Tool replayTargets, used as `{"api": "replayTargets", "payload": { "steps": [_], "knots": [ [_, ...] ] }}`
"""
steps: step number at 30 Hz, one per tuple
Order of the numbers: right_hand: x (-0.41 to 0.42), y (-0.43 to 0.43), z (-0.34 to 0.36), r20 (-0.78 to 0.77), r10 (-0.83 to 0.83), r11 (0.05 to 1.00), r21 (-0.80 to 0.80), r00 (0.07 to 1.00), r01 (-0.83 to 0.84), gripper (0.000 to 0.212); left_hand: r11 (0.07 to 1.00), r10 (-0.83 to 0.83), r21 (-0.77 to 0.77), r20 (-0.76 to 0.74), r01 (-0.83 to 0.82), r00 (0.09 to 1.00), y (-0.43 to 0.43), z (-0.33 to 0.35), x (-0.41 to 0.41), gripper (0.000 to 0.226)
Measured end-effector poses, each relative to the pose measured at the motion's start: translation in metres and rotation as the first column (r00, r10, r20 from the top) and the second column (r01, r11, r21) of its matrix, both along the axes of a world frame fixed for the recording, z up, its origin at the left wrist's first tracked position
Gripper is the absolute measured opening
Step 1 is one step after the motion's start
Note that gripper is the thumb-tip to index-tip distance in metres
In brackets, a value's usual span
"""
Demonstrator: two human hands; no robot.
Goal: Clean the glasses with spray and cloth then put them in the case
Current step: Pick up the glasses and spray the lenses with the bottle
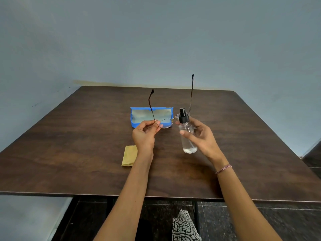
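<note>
My left hand pinches thin metal-framed glasses at the left hinge, holding them above the table with both temples pointing up and away. My right hand grips a clear spray bottle with a black pump top, held upright just in front of the right lens, which it partly hides. A blue glasses case lies open on the table behind the glasses. A folded yellow cloth lies flat on the table under my left wrist.
The dark wooden table stands against a grey-blue wall. Its near edge runs across the lower frame, with dark floor and a patterned piece of fabric below it.
</note>
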State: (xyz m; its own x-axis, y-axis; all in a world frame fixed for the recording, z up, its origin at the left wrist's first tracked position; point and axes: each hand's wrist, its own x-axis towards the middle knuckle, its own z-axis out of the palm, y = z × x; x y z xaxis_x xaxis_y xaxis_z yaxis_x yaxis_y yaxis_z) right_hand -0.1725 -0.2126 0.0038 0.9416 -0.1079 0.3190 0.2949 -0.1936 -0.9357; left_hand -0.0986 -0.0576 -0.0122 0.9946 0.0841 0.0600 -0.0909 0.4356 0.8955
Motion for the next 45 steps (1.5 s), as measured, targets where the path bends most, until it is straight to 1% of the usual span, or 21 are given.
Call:
{"api": "replayTargets", "payload": {
  "steps": [5,9,14,17,20,21,25,27,29,32,34,37,42,45],
  "knots": [
    [0.000,0.000,0.000,0.051,-0.063,0.997,-0.046,0.997,0.065,0.050,1.000,-0.006,0.005,-0.006,0.006,1.000,0.000,0.000,0.000,0.013],
    [-0.004,0.000,0.004,0.085,-0.035,0.999,0.028,0.996,0.032,0.069,1.000,-0.017,0.007,0.006,0.017,1.000,0.000,0.000,-0.001,0.012],
    [-0.002,-0.002,0.001,0.160,-0.047,0.998,-0.021,0.986,0.051,0.076,1.000,-0.016,0.017,-0.003,0.016,1.000,-0.001,0.000,-0.001,0.015],
    [-0.002,-0.001,0.000,0.154,-0.068,0.997,-0.019,0.986,0.072,0.074,0.999,-0.017,0.030,0.010,0.016,1.000,-0.001,-0.001,0.000,0.014],
    [-0.001,0.000,-0.001,0.122,-0.122,0.992,-0.023,0.985,0.125,0.057,1.000,-0.017,0.020,0.014,0.017,1.000,-0.001,-0.002,0.000,0.012],
    [0.000,0.000,-0.002,0.109,-0.127,0.991,-0.030,0.986,0.131,0.055,1.000,-0.017,0.012,0.006,0.017,1.000,-0.001,-0.001,0.000,0.011],
    [-0.001,-0.001,-0.004,0.025,-0.082,0.996,-0.026,0.996,0.083,0.054,1.000,-0.021,0.000,-0.026,0.021,0.999,0.000,0.001,-0.001,0.014],
    [-0.002,0.000,-0.005,-0.011,-0.032,0.999,-0.037,0.999,0.032,0.058,1.000,-0.022,-0.006,-0.030,0.022,0.999,-0.001,0.002,-0.002,0.013],
    [-0.003,0.003,-0.004,-0.023,-0.006,0.996,-0.087,1.000,0.004,0.064,1.000,-0.020,-0.006,-0.028,0.020,0.999,0.000,0.002,-0.001,0.013],
    [-0.002,0.005,0.000,0.063,-0.061,0.994,-0.086,0.996,0.067,0.072,1.000,-0.019,0.004,-0.020,0.019,1.000,0.001,0.002,-0.001,0.016],
    [-0.003,0.004,0.003,0.114,-0.112,0.991,-0.064,0.987,0.120,0.069,1.000,-0.019,0.007,-0.017,0.019,1.000,0.000,0.002,-0.001,0.016],
    [-0.005,0.004,0.006,0.169,-0.156,0.983,-0.074,0.973,0.171,0.062,1.000,-0.030,0.003,0.001,0.030,1.000,0.000,0.003,0.000,0.012],
    [-0.004,0.006,0.000,0.178,-0.137,0.966,-0.195,0.975,0.171,0.064,0.998,-0.062,0.032,0.045,0.060,0.997,0.000,0.003,-0.002,0.011],
    [-0.003,0.006,-0.001,0.163,-0.120,0.957,-0.243,0.979,0.158,0.062,0.996,-0.061,0.067,0.074,0.056,0.995,-0.001,0.004,-0.002,0.012]
  ]
}}
